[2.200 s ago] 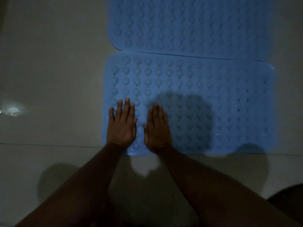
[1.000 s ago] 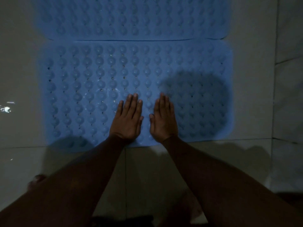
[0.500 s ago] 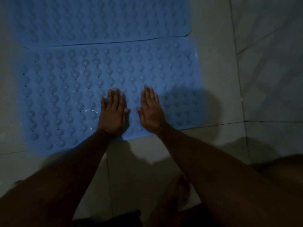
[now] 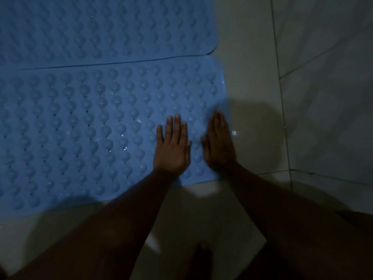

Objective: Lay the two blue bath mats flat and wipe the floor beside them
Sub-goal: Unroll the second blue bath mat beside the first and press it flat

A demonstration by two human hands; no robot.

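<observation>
Two blue bath mats with rows of round bumps lie flat on the pale tiled floor, long edges touching. The near mat [image 4: 90,128] fills the left middle; the far mat [image 4: 101,27] lies above it. My left hand [image 4: 172,147] rests palm down on the near mat close to its right end, fingers together and straight. My right hand [image 4: 219,143] lies flat over the mat's right edge, its outer side over the floor. Neither hand holds anything.
Wet, glossy floor tiles [image 4: 252,118] lie right of the mats, with grout lines and a lighter tiled area [image 4: 327,98] further right. Bare floor [image 4: 201,219] runs below the near mat between my forearms. The light is dim and my shadow falls on the floor.
Both hands have slid rightwards along the near mat, from its left part to its right end; the right hand now reaches the right edge. The view has followed to the right.
</observation>
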